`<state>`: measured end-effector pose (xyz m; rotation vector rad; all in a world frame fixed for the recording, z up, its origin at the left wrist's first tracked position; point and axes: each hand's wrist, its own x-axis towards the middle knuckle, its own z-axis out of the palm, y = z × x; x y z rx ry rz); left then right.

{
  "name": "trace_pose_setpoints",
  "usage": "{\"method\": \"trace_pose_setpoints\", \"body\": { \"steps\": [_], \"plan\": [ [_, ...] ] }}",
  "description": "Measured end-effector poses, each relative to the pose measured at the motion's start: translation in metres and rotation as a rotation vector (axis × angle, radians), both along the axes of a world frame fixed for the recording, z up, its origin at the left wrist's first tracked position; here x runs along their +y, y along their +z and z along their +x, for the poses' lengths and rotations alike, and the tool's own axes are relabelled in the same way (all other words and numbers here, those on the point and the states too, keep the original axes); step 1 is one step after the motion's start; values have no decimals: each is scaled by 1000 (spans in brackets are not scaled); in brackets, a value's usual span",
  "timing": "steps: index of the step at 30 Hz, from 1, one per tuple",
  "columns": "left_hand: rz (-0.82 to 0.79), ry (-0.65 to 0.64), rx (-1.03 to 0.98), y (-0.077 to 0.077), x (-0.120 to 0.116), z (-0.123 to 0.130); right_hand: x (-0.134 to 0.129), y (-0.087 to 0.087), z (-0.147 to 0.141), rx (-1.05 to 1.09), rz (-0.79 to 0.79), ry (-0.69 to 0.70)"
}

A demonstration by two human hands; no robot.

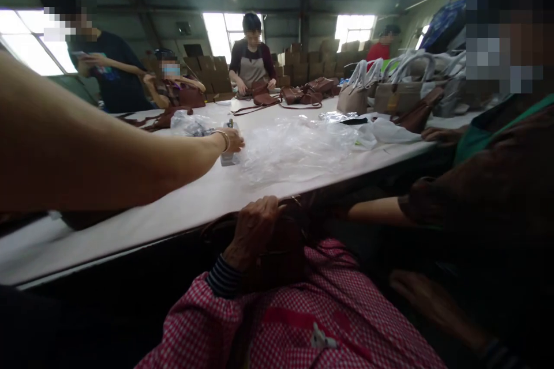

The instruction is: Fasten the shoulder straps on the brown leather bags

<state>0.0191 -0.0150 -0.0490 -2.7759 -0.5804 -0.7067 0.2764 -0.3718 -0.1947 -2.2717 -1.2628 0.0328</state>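
My left hand, with a striped cuff at the wrist, is closed over the top edge of a dark brown handbag. The bag rests on my lap against the table edge, and much of it is lost in shadow. Low on the right, my right hand hangs apart from the bag, its fingers stretched out and nothing visible in them. Red-and-white checked cloth covers my lap. Beyond the bag, a heap of clear plastic bags lies on the white table.
A co-worker's bare arm reaches across from the left to a small grey item. Another person's forearm extends from the right, near the bag. Beige handbags stand at the back right; brown bags lie before a person in an apron.
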Motion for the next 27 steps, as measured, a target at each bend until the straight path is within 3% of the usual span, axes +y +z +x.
{"method": "trace_pose_setpoints", "body": {
  "steps": [5,8,11,16,20,24,27],
  "plan": [
    [21,-87,12,6,-18,7,112,99,-55,168,225,168],
    [39,-131,15,9,-23,6,171,134,-81,195,307,347],
    [42,-117,25,9,-23,2,197,134,-90,156,286,409],
    [4,-145,84,9,-20,1,180,109,-68,-97,240,391],
    [-49,-186,110,12,-20,12,170,118,-55,204,188,382],
    [-83,-232,125,20,-24,18,193,141,-64,375,224,477],
    [-103,-231,115,26,-21,9,210,144,-71,421,212,570]
  ]
}}
